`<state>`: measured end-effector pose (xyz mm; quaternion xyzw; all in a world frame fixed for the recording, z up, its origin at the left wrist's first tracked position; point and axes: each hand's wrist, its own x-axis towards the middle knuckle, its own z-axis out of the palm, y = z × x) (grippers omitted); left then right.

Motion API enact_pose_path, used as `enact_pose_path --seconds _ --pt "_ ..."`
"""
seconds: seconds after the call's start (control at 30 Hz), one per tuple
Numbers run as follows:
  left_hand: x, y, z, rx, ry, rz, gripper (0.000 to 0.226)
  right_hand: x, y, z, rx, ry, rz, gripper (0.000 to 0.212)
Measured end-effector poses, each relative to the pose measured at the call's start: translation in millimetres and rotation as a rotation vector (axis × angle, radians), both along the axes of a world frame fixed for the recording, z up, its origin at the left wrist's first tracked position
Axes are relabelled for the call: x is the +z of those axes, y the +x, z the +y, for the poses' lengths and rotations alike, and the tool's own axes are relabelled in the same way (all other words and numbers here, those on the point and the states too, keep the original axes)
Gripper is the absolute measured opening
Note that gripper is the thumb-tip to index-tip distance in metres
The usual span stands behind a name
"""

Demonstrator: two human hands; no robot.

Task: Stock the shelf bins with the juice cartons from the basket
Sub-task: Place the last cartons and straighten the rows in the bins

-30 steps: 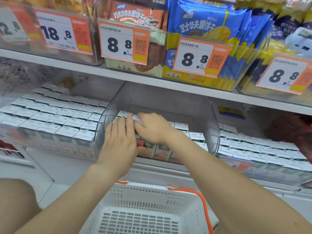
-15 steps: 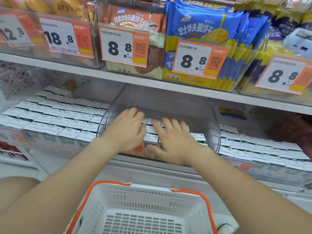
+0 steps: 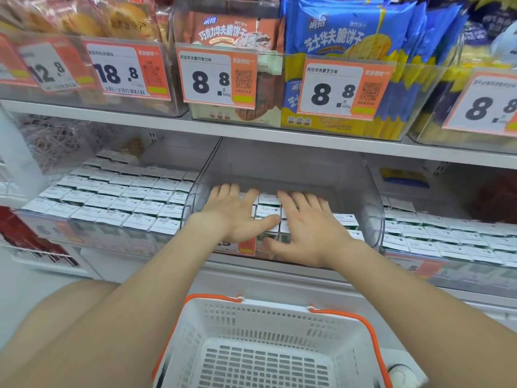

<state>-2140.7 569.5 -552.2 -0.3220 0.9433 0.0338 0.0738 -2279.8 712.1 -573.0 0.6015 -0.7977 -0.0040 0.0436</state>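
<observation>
At 9 o'clock, the left bin [image 3: 42, 219] is packed with white-topped cartons. In the centre bin [image 3: 363, 191], the left hand [image 3: 232, 217] lies flat with straight fingers on the juice cartons [image 3: 268, 205]. At its 3 o'clock, the right hand [image 3: 310, 231] presses the same rows, fingers spread. At 3 o'clock, the right bin [image 3: 461, 273] holds more cartons. The basket [image 3: 251, 315] sits at 6 o'clock.
</observation>
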Motion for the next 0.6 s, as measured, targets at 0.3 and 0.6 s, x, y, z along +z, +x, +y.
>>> enact_pose_path --seconds 0.3,0.6 --pt "3.7 -11.0 -17.0 -0.043 -0.017 0.017 0.097 1.5 -0.4 -1.0 0.007 0.007 0.007 0.11" --pt "2.8 -27.8 -32.5 -0.019 -0.039 -0.056 0.119 -0.3 -2.4 -4.7 -0.007 -0.006 0.006 0.115"
